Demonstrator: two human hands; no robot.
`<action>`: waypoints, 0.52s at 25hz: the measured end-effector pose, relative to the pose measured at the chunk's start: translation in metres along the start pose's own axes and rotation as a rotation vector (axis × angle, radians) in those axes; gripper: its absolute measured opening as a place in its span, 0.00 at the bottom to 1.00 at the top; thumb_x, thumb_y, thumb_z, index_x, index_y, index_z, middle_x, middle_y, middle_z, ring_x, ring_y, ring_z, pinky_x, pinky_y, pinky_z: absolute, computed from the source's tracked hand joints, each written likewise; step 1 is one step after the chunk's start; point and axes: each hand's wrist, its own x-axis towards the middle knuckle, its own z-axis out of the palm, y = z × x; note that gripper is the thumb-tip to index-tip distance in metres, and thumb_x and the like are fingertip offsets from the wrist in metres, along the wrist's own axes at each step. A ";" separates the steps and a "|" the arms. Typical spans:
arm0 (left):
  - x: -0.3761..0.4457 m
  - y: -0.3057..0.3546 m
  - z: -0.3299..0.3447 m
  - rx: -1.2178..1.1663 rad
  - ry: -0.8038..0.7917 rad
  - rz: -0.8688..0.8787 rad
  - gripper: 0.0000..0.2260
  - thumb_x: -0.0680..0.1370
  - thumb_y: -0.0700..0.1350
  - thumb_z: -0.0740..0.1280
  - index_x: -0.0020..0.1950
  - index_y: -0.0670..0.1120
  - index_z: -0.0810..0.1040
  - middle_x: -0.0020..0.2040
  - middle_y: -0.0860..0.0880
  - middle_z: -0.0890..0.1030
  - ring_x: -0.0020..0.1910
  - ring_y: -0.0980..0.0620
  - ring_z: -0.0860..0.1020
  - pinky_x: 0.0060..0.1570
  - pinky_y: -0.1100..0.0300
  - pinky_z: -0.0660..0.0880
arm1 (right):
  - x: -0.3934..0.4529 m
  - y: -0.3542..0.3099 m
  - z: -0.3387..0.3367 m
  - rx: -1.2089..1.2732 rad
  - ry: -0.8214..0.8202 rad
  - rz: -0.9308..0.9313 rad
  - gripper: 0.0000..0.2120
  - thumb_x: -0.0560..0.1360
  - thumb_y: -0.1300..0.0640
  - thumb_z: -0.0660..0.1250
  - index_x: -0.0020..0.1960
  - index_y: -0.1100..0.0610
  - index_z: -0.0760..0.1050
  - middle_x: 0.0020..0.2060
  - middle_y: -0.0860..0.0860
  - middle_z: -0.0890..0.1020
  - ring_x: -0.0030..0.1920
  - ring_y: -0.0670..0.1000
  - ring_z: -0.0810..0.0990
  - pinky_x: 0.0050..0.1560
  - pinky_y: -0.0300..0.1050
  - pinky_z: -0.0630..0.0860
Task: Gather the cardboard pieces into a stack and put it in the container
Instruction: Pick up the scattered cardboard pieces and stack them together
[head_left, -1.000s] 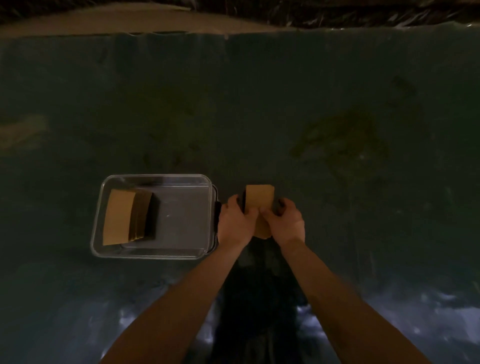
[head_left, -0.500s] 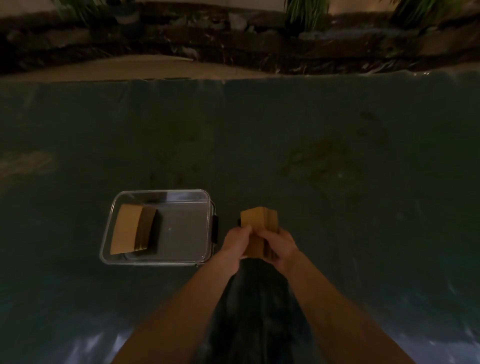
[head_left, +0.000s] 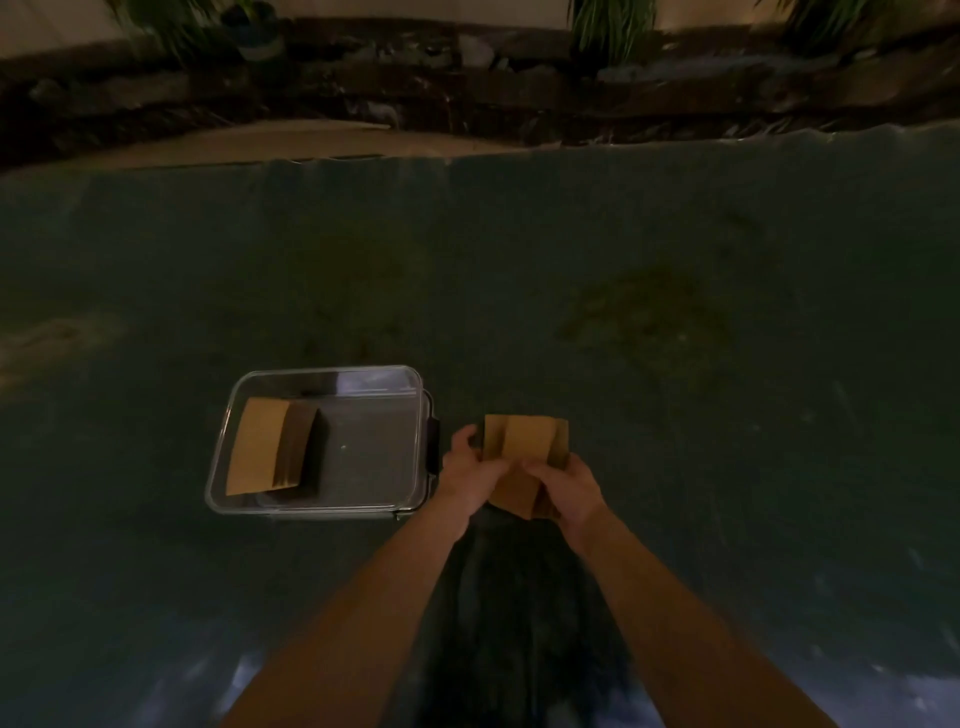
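Two bare forearms reach in from the near edge and converge just right of centre, where both hands close on a small bundle of cardboard pieces (head_left: 525, 441). The left hand (head_left: 470, 475) curls around the bundle's left edge, thumb toward the middle and fingers wrapped behind; the right hand (head_left: 563, 486) grips the near right part, its fingers folded over the top sheet. The brown pieces are not squared up: several edges fan out at the far side and another corner sticks out below the hands. Whether the bundle rests on the surface or is held just above it cannot be told in this dim light. Just left of the left hand sits a clear plastic container (head_left: 415, 387) with rounded corners and a dark latch on its right side. Inside it, a stack of cardboard (head_left: 262, 447) leans tilted against the left wall, leaving the right part of the floor bare. Everything sits on a dark blue-green tarp (head_left: 675, 234) that spreads across the view, with soil and plants (head_left: 608, 26) beyond its far edge.
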 end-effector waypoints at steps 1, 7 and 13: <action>0.001 -0.002 -0.003 -0.107 -0.009 -0.040 0.28 0.78 0.50 0.69 0.76 0.52 0.64 0.69 0.45 0.73 0.64 0.44 0.74 0.61 0.47 0.75 | -0.001 0.001 -0.002 0.023 -0.037 0.016 0.25 0.75 0.56 0.71 0.69 0.56 0.69 0.61 0.57 0.79 0.59 0.59 0.79 0.59 0.60 0.77; -0.011 -0.006 -0.001 -0.045 0.123 -0.034 0.15 0.85 0.44 0.55 0.67 0.46 0.76 0.59 0.45 0.79 0.55 0.47 0.78 0.55 0.50 0.77 | -0.015 0.003 -0.027 0.187 -0.169 0.036 0.23 0.74 0.54 0.72 0.65 0.50 0.68 0.58 0.53 0.78 0.57 0.57 0.78 0.48 0.54 0.79; -0.044 -0.001 0.002 -0.087 0.168 0.190 0.07 0.82 0.46 0.63 0.58 0.50 0.80 0.54 0.53 0.79 0.54 0.53 0.75 0.49 0.59 0.72 | -0.035 0.001 -0.041 0.050 -0.039 -0.135 0.25 0.75 0.55 0.70 0.69 0.45 0.65 0.62 0.53 0.75 0.58 0.57 0.77 0.56 0.60 0.78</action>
